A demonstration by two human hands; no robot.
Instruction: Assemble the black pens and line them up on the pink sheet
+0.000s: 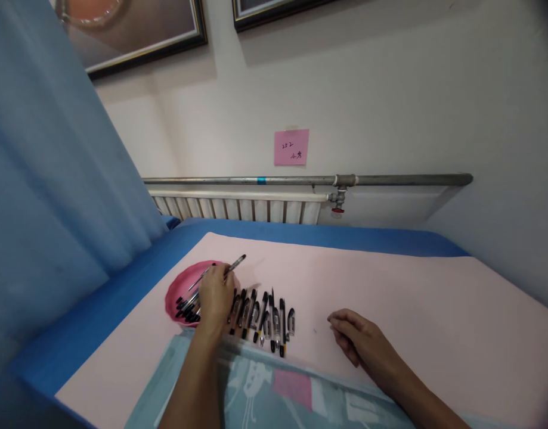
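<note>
My left hand (216,295) is over the right side of a pink bowl (173,283), fingers closed around a pen (237,262) with a dark end that points up and to the right. Part of that pen is hidden by the fingers. Dark-tipped pens (191,308) lie inside the bowl. Beside it, a row of clear and black pens (263,316) and separate caps (291,322) lies on the pink sheet (412,298). Farther right, my right hand (361,336) hovers or rests over the sheet, fingers curled in and fingertips together, with nothing visible in them.
A teal printed cloth (256,393) covers the near edge. The sheet lies on a blue bed surface (296,230). Behind stand a radiator (256,208) and a pipe with a valve (338,199). A blue curtain (54,149) hangs at left. A small dark speck (315,330) lies near the right hand.
</note>
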